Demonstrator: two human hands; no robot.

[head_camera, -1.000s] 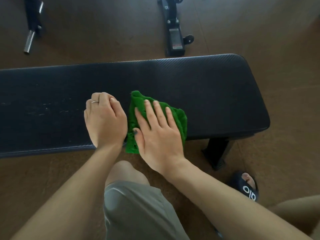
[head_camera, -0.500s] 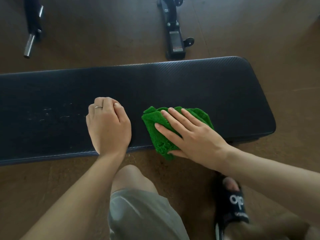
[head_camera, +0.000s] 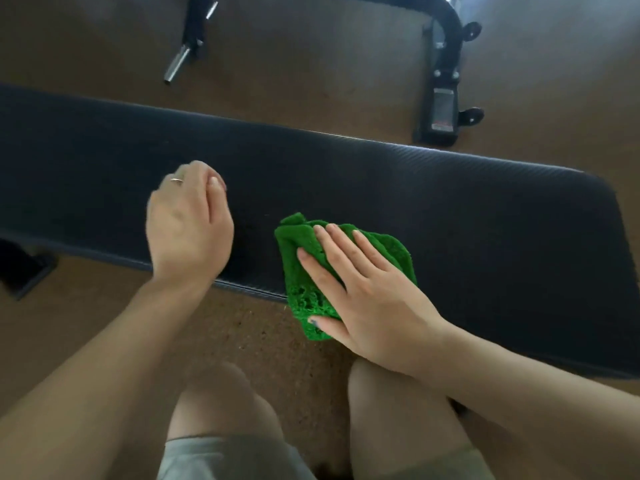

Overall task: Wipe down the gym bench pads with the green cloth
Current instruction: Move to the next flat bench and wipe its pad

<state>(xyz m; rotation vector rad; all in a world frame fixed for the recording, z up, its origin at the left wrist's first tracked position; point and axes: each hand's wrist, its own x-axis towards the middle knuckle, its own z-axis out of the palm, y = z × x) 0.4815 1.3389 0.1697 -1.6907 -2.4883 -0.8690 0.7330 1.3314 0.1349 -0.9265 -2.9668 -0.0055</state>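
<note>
The green cloth [head_camera: 346,268] sits in the middle of the frame, bunched up on the near edge of the long black bench pad [head_camera: 450,209], and part of it hangs off the edge over the brown floor [head_camera: 277,341]. The right hand [head_camera: 367,292] lies flat on top of the cloth with straight fingers, pressing it down, not grabbing it. The left hand [head_camera: 188,223] rests on the pad to the left of the cloth, a little apart from it, with its fingers curled under and nothing in them; a thin ring [head_camera: 176,180] shows on one finger. Here is what could go wrong. The cloth is only pushed on, not held, so a fast swipe could let it slide out from under the palm and drop to the floor. It is also folded into a lump, so only a small bit may touch the pad, and some spots could get missed. The far side of the pad, toward the top of the frame, looks easy to skip. The left hand could get in the way if the cloth goes left.
</note>
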